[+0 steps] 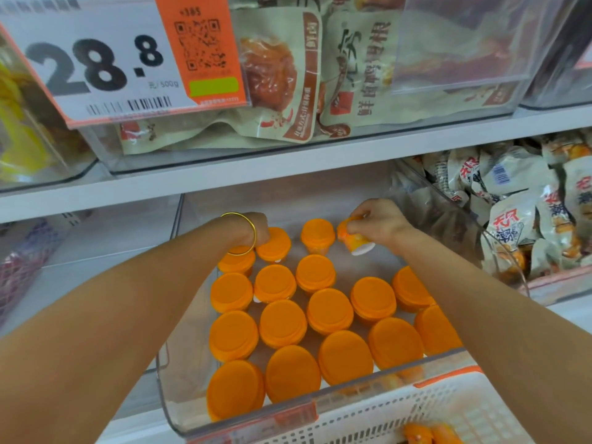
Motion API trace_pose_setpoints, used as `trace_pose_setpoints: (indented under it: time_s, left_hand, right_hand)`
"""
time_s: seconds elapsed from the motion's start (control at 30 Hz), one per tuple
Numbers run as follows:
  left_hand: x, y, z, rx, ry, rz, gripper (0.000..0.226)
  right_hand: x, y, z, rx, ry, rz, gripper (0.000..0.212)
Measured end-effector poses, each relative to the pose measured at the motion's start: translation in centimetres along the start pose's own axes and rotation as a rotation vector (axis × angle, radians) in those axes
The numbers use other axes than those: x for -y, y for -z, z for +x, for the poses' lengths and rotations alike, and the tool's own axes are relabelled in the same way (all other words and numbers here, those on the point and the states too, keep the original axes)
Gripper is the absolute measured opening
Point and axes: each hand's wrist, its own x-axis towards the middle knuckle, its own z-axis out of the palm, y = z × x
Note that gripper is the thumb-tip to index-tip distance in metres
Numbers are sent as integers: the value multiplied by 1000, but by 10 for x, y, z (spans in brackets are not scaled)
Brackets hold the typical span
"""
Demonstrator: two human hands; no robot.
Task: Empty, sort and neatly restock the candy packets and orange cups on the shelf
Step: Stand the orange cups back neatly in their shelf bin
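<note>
At far left, yellow packs sit in a clear box on the upper shelf, and blurred pink packets lie in a box below. A price tag reads "28.8" and "元/500g" over a barcode, with a QR code on its orange part. Beside it, beige pouches marked "鲜卤" fill a clear box. The shelf's edge hangs over the back of the bin, leaving little headroom there. The cups stand upright in the bin in close rows, orange lids up, packed against its left and front walls. The left hand, with a gold bangle on its wrist, has its fingers curled on the back cup in the back row. Apart from it, the right hand pinches a tilted cup above the back right corner, the one bare patch of bin floor. The bin's right wall meets a box of white packets with red writing I cannot read. A white basket holding more orange cups butts the bin's front.
</note>
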Motion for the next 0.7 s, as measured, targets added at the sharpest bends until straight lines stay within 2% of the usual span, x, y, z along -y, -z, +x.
trace_pose_setpoints:
  time_s: [0.13, 0.23, 0.3, 0.33, 0.43, 0.57, 0.7]
  left_hand:
    - [4, -1, -6, -13, -10, 105, 15]
    - [-6, -4, -14, -213, -43, 179, 26]
    - [-14, -7, -17, -362, -154, 179, 35]
    - [-17, -8, -17, -377, -241, 168, 40]
    - [-21, -13, -15, -256, -392, 183, 50]
    - [-19, -19, -16, -90, -348, 176, 52]
    - [-13, -13, -21, -15, -321, 141, 55]
  right_hand:
    - [-3, -8, -1, -42, 51, -63, 21]
    - [-3, -12, -1, -22, 102, -237, 32]
    - [-1, -12, -4, 28, 121, -371, 38]
    - [-1, -12, -4, 53, 127, -409, 39]
    - [-4, -11, -3, 113, 132, -379, 41]
    - [-8, -16, 2, 154, 174, -382, 75]
    - [-5, -21, 4, 176, 221, -397, 76]
